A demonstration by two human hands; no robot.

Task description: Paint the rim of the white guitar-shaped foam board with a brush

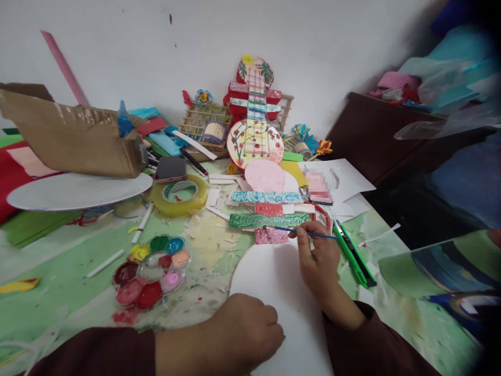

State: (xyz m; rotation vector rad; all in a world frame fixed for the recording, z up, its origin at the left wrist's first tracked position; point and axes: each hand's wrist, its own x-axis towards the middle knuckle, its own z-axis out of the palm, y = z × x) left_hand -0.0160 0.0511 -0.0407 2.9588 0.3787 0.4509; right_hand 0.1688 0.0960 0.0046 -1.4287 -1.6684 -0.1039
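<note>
A thin blue paintbrush [321, 235] is pinched in my right hand [319, 261], its tip touching or just over the lower edge of a green-painted strip [270, 220]. That strip crosses the neck of a guitar-shaped craft piece, with a blue-painted strip [266, 197] above it and a pink-red painted section [271, 235] below. The white rounded body [274, 271] of the piece lies nearest me. My left hand [245, 331] rests over that body with its fingers curled in; whether anything is inside them is hidden. Left of the piece sits a flower-shaped paint palette [151, 271] with several colours.
A finished painted guitar model [256, 115] leans on the wall. A green utility knife [354, 256] lies right of my right hand. A yellow tape roll [180, 194], a phone [171, 168], a cardboard box [74, 130] and a white oval board [78, 191] are at left. Paper scraps litter the table.
</note>
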